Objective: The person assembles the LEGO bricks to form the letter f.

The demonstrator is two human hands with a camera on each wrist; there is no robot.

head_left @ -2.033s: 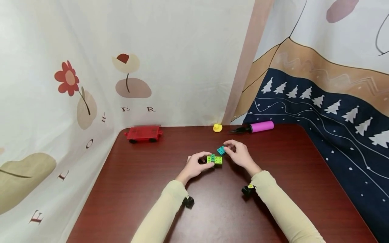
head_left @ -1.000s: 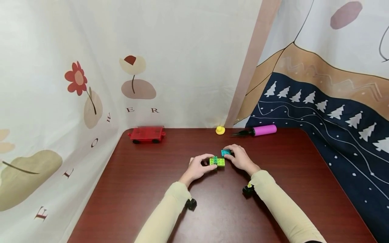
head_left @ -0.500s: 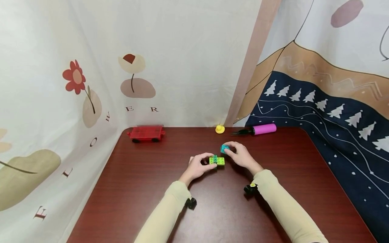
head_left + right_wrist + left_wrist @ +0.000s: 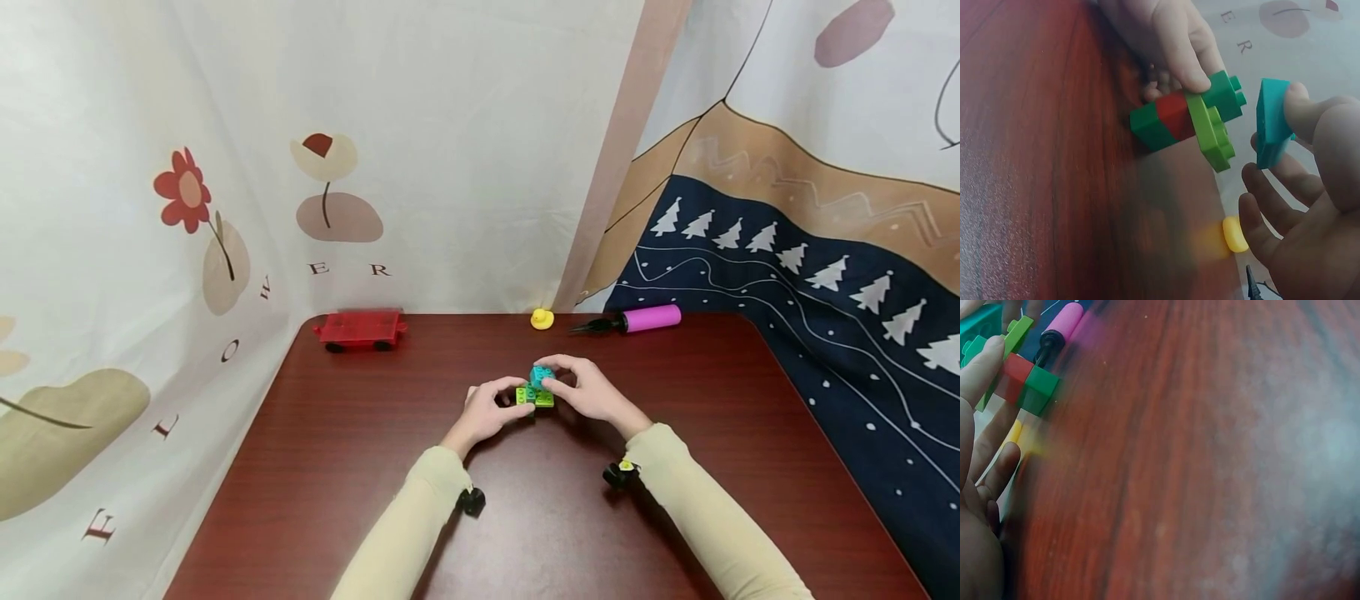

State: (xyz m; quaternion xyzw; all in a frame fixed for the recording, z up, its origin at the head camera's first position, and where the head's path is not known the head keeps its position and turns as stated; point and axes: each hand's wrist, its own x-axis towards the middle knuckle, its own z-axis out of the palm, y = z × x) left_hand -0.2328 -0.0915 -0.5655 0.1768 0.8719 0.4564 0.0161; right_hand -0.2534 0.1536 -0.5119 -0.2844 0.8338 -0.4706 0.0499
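Note:
My left hand (image 4: 482, 414) grips a small stack of toy building bricks between thumb and fingers. From the bottom up, the right wrist view shows a green brick (image 4: 1150, 132), a red brick (image 4: 1175, 116), a wider lime piece (image 4: 1210, 136) and a green brick (image 4: 1225, 99) on top. My right hand (image 4: 591, 392) pinches a teal brick (image 4: 1272, 125) between thumb and fingers. It is held just over the stack, with a gap between them in the right wrist view. In the left wrist view, a finger covers part of the stack.
Along the back edge of the brown table (image 4: 360, 467) stand a red toy wagon (image 4: 361, 330), a yellow rubber duck (image 4: 542, 319) and a pink hand pump (image 4: 651, 318) with a black nozzle. Printed cloth hangs behind the table.
My right hand has raised the teal brick off the table and carried it left, over the stack. My left hand stays nearly where it was, its grip on the stack unchanged.

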